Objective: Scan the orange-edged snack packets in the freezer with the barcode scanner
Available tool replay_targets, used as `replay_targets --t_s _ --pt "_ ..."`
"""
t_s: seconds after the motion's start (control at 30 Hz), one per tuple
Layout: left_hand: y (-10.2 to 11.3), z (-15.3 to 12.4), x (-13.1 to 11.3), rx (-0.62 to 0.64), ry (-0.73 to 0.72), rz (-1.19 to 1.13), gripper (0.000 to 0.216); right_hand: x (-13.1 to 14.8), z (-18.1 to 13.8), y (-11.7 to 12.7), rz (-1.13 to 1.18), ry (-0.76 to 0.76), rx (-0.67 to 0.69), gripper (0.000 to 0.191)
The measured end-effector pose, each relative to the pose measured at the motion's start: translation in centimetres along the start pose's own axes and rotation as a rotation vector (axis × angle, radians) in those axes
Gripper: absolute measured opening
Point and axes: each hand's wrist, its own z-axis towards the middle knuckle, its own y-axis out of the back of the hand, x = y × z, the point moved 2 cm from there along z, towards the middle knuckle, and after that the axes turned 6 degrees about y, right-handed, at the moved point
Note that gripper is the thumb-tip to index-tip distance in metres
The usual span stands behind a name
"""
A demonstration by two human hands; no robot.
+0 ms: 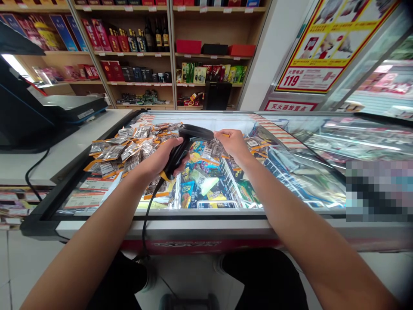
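A black corded barcode scanner is gripped by its handle in my left hand, its head pointing right. Thumb and fingers of my right hand are pinched on the top edge of a small silver snack packet with orange ends. This packet hangs just below the scanner's head, over the freezer's glass top. To the left of my left hand lies a pile of similar silver-and-orange packets on the glass. A few more packets lie beyond my right hand.
Beneath the glass lid, the chest freezer holds white wire baskets of colourful packages. A counter with a scale-like machine stands at left. Shelves of bottles and boxes line the back. The scanner's cable droops over the freezer's front edge.
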Motion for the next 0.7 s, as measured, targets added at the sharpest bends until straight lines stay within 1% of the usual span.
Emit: replay_targets --t_s 0.1,0.2,0.23,0.3,0.33,0.37,0.4,0.43,0.47,0.5,0.53,0.57,0.63,0.7 --pt "0.0 0.2 -0.3 -0.071 -0.036 -0.082 0.031 -0.9 0.6 1.2 -0.156 0.009 -0.036 0.026" --pt "0.5 0.5 -0.6 -0.241 -0.052 -0.204 0.031 -1.8 1.1 3.0 -0.433 -0.023 -0.111 0.015" --pt "0.8 0.6 -0.7 -0.309 -0.054 -0.246 0.032 -1.8 1.2 3.4 -0.527 -0.043 -0.137 0.016" --pt "1.3 0.7 -0.9 -0.42 -0.068 -0.315 0.033 -1.3 1.0 3.6 -0.664 -0.028 -0.196 0.029" --pt "1.5 0.6 -1.0 -0.456 -0.079 -0.339 0.033 -0.7 0.8 3.3 -0.688 0.024 -0.209 0.033" --pt "1.7 0.6 -1.1 -0.48 -0.09 -0.356 0.034 0.1 0.4 2.6 -0.676 0.095 -0.192 0.033" --pt "1.7 0.6 -1.1 -0.492 -0.099 -0.366 0.034 0.9 -0.1 1.6 -0.633 0.169 -0.142 0.03" --pt "1.8 0.5 -1.2 -0.494 -0.107 -0.371 0.034 1.7 -0.7 0.3 -0.564 0.231 -0.046 0.026" --pt "1.8 0.5 -1.2 -0.491 -0.112 -0.37 0.035 2.5 -1.5 -1.2 -0.477 0.266 0.081 0.026" --pt "1.8 0.5 -1.3 -0.486 -0.115 -0.364 0.035 3.1 -2.4 -2.8 -0.413 0.26 0.203 0.033" --pt "1.8 0.5 -1.2 -0.48 -0.118 -0.357 0.035 3.5 -3.3 -4.3 -0.396 0.235 0.304 0.041" --pt "1.8 0.5 -1.2 -0.475 -0.121 -0.349 0.035 3.7 -4.2 -5.8 -0.428 0.219 0.377 0.048" --pt "1.8 0.5 -1.2 -0.473 -0.128 -0.335 0.034 3.7 -5.7 -7.9 -0.5 0.171 0.449 0.06" --pt "1.7 0.5 -1.2 -0.472 -0.132 -0.334 0.034 3.3 -6.5 -9.1 -0.527 0.131 0.456 0.065"
